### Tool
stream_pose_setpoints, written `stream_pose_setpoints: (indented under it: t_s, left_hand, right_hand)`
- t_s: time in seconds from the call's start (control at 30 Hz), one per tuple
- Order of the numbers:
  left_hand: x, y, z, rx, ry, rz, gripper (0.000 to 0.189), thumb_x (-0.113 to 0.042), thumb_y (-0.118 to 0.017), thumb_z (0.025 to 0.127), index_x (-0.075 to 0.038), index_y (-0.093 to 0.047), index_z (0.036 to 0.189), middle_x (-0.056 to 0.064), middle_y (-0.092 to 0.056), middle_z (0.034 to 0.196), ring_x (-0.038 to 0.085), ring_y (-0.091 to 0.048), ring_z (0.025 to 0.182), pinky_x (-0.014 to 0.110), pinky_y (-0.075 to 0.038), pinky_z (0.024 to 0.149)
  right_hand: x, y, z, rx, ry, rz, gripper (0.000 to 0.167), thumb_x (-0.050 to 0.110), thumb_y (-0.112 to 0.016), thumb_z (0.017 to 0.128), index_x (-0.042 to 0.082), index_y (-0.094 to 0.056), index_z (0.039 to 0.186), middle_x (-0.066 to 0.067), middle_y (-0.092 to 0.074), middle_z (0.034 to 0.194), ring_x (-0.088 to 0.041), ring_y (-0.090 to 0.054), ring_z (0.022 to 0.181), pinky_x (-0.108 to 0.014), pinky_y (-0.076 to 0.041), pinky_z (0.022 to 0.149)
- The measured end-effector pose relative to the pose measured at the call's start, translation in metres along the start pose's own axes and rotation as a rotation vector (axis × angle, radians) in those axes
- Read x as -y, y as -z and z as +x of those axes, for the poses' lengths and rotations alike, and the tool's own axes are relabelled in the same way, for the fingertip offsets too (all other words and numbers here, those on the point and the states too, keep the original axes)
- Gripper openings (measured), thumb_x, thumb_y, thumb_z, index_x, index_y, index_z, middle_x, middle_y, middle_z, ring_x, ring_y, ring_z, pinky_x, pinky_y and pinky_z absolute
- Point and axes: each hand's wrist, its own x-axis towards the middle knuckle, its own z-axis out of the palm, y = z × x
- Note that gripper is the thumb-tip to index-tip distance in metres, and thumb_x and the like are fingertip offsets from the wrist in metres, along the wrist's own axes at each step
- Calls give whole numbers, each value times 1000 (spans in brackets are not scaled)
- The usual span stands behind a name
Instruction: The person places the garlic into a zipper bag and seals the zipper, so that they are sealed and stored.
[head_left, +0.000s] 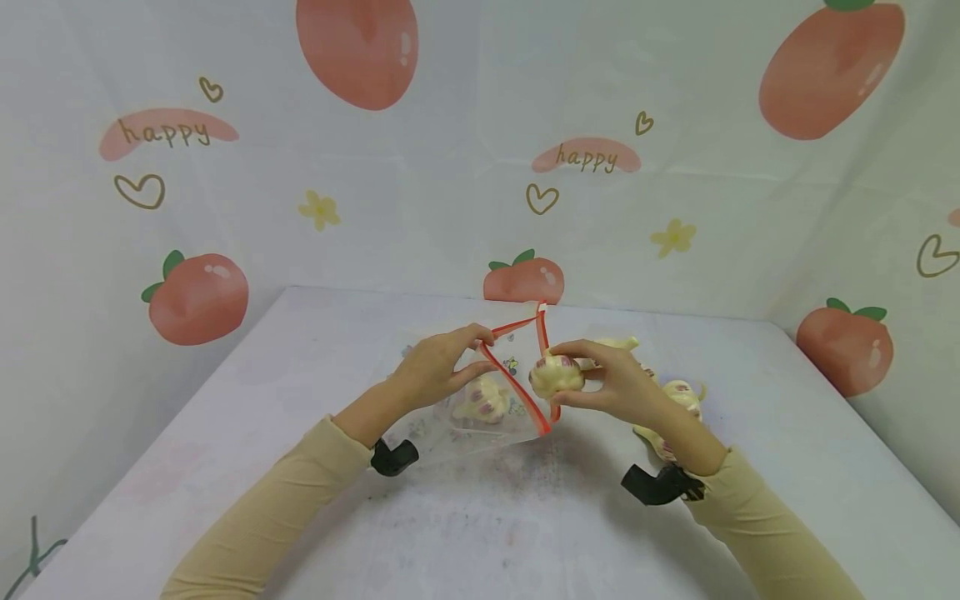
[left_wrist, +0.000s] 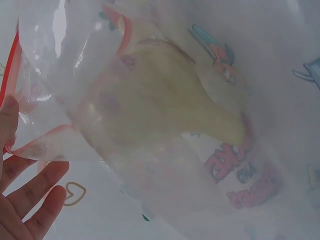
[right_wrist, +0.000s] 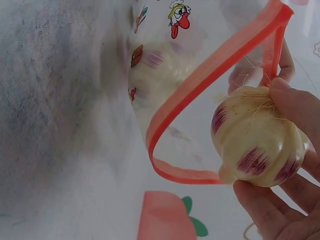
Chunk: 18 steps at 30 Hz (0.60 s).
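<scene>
My left hand (head_left: 438, 367) pinches the red-edged rim of a clear zip bag (head_left: 427, 433) printed with cartoon figures. The bag's mouth gapes toward the right, and one garlic bulb (head_left: 486, 400) lies inside it. In the left wrist view that bulb (left_wrist: 155, 100) shows hazily through the plastic. With thumb and fingertips my right hand (head_left: 618, 379) holds another garlic bulb (head_left: 557, 377), right at the bag's open mouth. Purple streaks and root hairs stand out on this held bulb (right_wrist: 260, 140) in the right wrist view.
Several more garlic bulbs (head_left: 682, 393) lie on the white table (head_left: 465, 533) behind and beside my right forearm. A printed cloth backdrop (head_left: 435, 208) hangs at the table's far edge. A black wrist mount (head_left: 660, 485) sits on each forearm.
</scene>
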Motion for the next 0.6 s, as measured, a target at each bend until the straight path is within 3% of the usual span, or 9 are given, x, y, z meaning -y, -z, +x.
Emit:
stream_pose_setpoints:
  t_s: [0.33, 0.6]
  left_hand:
    - [-1, 1, 1, 4, -16, 7, 33, -21, -69, 84, -9, -53, 110, 3, -67, 101, 19, -69, 89, 27, -50, 63]
    - [-1, 1, 2, 5, -22, 2, 32, -23, -68, 85, -9, -53, 110, 2, -67, 102, 19, -69, 90, 28, -51, 65]
  right_hand:
    - [1, -5, 4, 27, -18, 2, 54, 13, -81, 71, 4, -59, 119, -10, -63, 117, -3, -58, 101, -24, -54, 82]
    - [3, -10, 6, 44, -37, -2, 53, 14, -80, 72, 4, -59, 119, -10, -63, 117, -13, -60, 101, -28, -55, 82]
